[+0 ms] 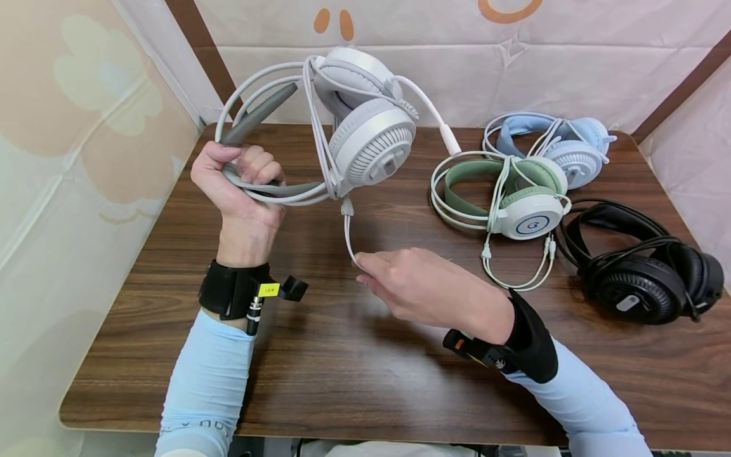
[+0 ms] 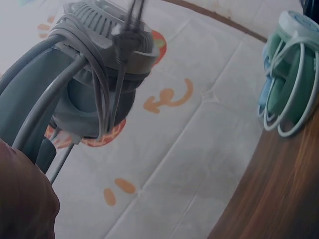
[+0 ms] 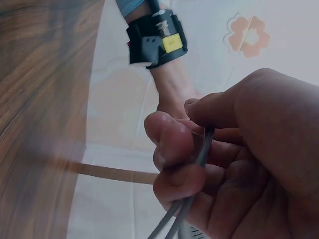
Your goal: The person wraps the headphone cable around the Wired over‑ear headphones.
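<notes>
Raised above the table, a pair of white headphones with grey padding point(image 1: 374, 143) has its cable wound around the band beside the ear cups. My left hand point(image 1: 242, 184) grips the headband at its left end, fingers curled round it. Below the near ear cup hangs a loose length of thin white cable point(image 1: 347, 228). My right hand point(image 1: 431, 289) pinches that cable. In the right wrist view, the doubled cable point(image 3: 172, 216) runs between thumb and curled fingers; its far end is hidden. The left wrist view shows the ear cups point(image 2: 104, 45) hanging beyond the hand.
On the right of the brown wooden table point(image 1: 320, 374) lie green-and-white headphones point(image 1: 531, 212), light blue headphones point(image 1: 573, 158) and black headphones point(image 1: 636, 289), each with its cable bundled. A patterned white sheet point(image 1: 422, 82) hangs behind the table and along its sides.
</notes>
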The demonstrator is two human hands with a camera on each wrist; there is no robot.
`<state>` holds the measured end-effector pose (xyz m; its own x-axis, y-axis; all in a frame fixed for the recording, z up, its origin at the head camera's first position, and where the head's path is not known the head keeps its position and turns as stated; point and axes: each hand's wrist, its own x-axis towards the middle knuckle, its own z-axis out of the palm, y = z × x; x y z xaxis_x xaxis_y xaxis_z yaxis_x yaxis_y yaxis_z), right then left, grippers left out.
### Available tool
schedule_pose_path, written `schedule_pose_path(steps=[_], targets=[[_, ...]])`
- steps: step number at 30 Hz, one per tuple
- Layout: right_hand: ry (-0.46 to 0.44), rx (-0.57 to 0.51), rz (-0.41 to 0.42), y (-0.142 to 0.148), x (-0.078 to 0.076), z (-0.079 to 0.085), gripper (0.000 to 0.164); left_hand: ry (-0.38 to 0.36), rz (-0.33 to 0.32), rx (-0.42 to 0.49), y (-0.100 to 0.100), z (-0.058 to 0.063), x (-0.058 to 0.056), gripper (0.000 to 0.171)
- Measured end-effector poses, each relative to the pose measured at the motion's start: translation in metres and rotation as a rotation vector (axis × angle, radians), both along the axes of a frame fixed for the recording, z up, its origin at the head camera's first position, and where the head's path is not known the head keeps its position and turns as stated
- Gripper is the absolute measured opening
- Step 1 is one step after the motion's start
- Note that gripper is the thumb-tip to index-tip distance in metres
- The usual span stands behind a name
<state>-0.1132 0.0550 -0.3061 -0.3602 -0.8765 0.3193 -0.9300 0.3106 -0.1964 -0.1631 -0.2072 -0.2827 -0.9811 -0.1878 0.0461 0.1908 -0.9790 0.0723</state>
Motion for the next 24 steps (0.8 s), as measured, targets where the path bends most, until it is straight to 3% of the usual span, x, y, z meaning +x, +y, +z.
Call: schedule_pose_path(steps=[7,15,19,24], targets=[[0.079,0.036,-0.012,0.003,0.007,0.005,0.009,-0.007,0.08,-0.153,0.005,0.0,0.0,0.034],[0.174,0.074,-0.046,0.01,0.014,0.013,0.006,-0.031,0.236,-0.455,0.012,-0.002,0.0,0.045],[0.213,0.064,-0.088,0.015,0.016,0.018,0.009,0.028,0.28,-0.634,0.016,-0.003,0.001,0.036],[0.256,0.007,-0.124,0.02,0.015,0.021,0.007,0.112,0.289,-0.79,0.021,-0.004,0.001,0.027]])
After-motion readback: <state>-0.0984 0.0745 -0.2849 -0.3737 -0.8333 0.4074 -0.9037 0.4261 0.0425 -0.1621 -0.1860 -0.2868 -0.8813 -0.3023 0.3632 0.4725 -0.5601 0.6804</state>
